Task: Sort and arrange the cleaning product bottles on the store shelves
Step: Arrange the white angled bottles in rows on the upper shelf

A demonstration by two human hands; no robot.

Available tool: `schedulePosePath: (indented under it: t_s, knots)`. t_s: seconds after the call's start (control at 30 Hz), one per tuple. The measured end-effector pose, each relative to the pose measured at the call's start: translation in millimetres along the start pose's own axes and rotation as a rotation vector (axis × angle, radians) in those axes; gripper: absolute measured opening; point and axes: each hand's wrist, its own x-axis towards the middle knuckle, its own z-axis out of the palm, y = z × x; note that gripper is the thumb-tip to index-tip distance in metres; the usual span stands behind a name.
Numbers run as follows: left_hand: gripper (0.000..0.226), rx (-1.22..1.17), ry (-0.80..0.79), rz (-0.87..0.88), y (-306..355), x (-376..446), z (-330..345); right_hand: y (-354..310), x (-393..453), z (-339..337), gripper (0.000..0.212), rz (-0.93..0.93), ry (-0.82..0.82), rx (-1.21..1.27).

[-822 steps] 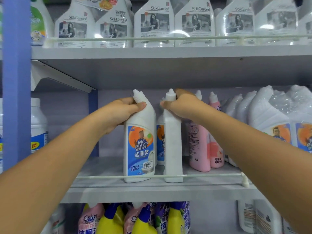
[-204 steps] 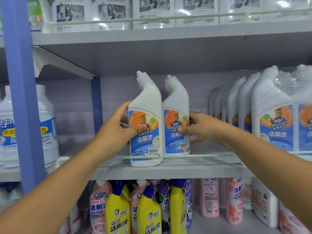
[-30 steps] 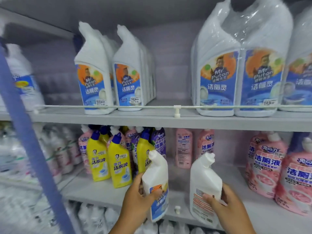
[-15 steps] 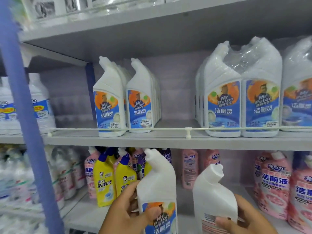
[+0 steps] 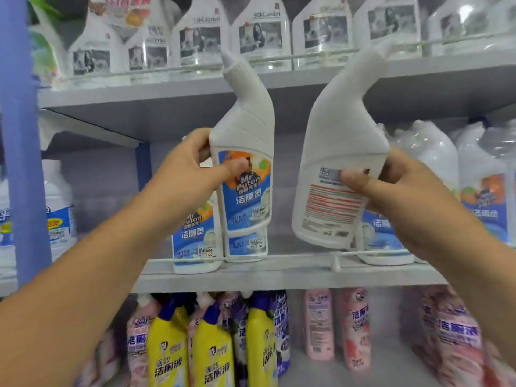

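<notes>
While you lift both bottles before the middle shelf (image 5: 279,275), your left hand (image 5: 190,171) wraps the front-facing bottle (image 5: 243,163) at its waist, thumb pressed on the label, fingers curled behind. Your right hand (image 5: 396,185) pinches the back-facing bottle (image 5: 337,163) the same way, thumb across its printed panel, and this one tilts. Both hang above the guard rail (image 5: 307,255), near the two shelved bottles (image 5: 198,233) at left and the shrink-wrapped pack (image 5: 435,169) at right. Judged by their shape, these are rigid, smooth plastic, probably full and bottom-heavy; grip the flat body, not the angled neck, which offers little purchase.
</notes>
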Motion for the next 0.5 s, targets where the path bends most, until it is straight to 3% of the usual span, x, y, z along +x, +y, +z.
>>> schedulePosePath:
  t_s: [0.13, 0.3, 0.5]
  knots:
    - [0.039, 0.009, -0.056, -0.04, -18, 23, 2, 20, 26, 15, 0.022, 0.066, 0.035, -0.055]
    - [0.032, -0.002, -0.123, -0.097, -34, 31, 9, 41, 34, 27, 0.022, 0.123, 0.018, -0.203]
    - [0.042, -0.034, -0.177, -0.168, -49, 37, 22, 59, 41, 36, 0.026, 0.215, -0.007, -0.259]
